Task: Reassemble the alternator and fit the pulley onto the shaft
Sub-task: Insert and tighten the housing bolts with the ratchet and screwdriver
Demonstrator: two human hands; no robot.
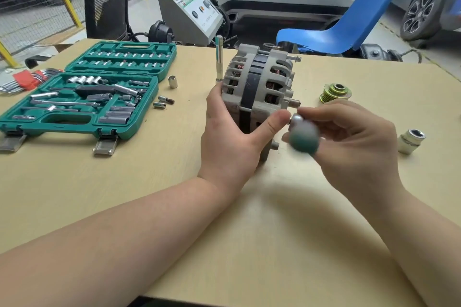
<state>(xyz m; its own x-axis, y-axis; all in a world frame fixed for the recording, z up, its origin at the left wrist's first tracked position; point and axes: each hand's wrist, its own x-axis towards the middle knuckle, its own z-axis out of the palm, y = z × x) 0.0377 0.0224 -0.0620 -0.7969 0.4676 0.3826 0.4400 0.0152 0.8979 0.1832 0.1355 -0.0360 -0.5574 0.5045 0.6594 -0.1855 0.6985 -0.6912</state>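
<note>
A pale wooden table point(74, 182) carries the ribbed cast-metal alternator point(258, 90) near its far edge. Left of the alternator lies an open green plastic socket case point(82, 97). The left hand point(232, 137) clasps the alternator's housing. Just right, the right hand point(349, 147) pinches a blurred, rounded green-and-silver driver handle point(303, 137). Further right rests the grooved brass-toned pulley point(335, 93).

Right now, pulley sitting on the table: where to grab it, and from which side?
Take the pulley by its grooved outer rim, coming down from above. It rests flat on the table with the bore facing up, apart from the alternator, so the rim looks clear all round. The right hand is nearest but grips a blurred driver handle.
</note>
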